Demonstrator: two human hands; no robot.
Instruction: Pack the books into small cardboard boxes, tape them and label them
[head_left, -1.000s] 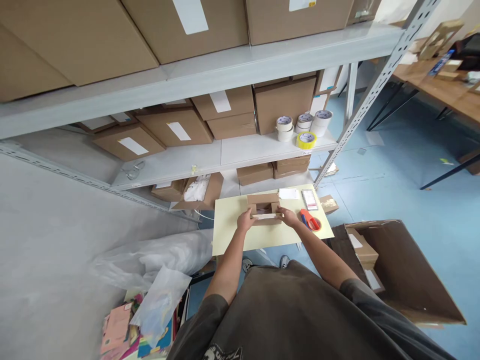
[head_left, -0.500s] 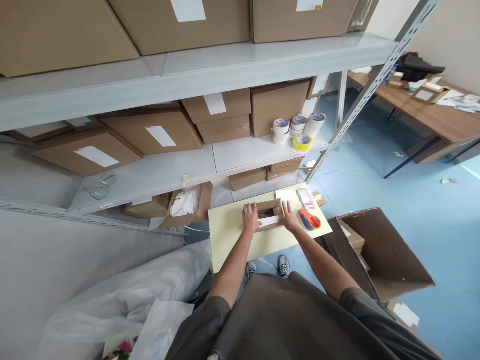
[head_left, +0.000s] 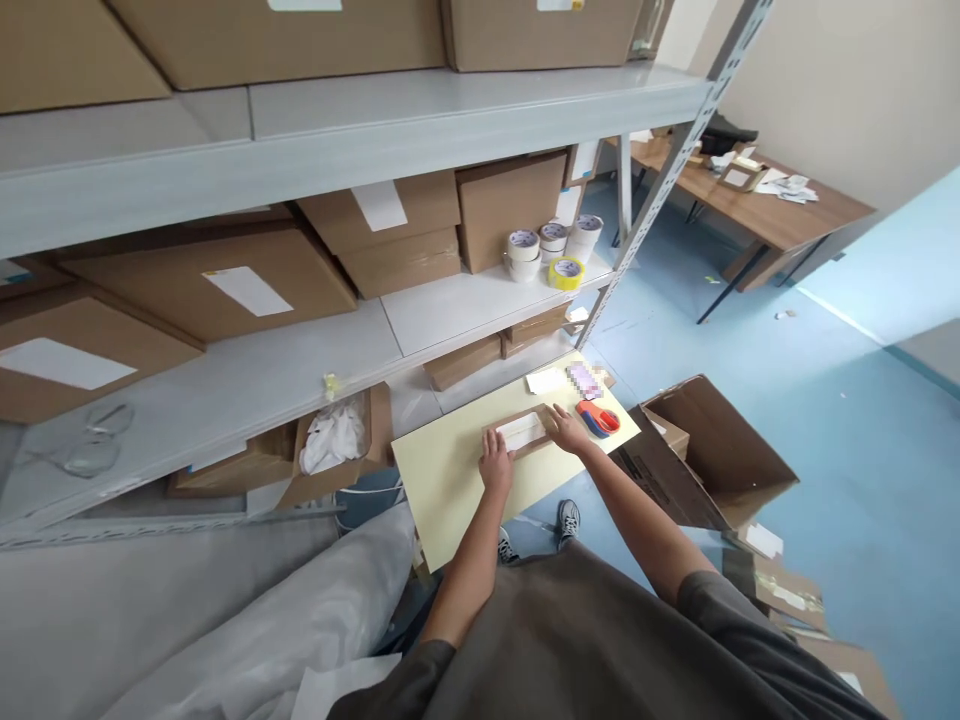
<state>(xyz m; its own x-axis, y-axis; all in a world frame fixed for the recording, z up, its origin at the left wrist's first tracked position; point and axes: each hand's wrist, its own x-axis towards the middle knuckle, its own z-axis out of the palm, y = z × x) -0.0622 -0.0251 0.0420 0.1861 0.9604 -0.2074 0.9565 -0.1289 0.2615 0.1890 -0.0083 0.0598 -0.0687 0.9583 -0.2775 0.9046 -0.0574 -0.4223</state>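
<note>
A small cardboard box lies on the pale yellow board, its top flaps folded down, with white along the middle seam. My left hand rests on the box's left end, fingers spread. At the right end, my right hand lies with its fingers apart against the box. Just right of it is a red and blue tape dispenser. A white paper and a pixelated pinkish item lie behind the box.
The yellow board stands before a metal shelf with boxes and tape rolls. At the right is a large open carton. Wrapped plastic lies at lower left; a wooden table stands farther back.
The box's raised flaps have been folded down, closing its top opening. Both hands now lie flatter over its ends. The camera view has turned to the right.
</note>
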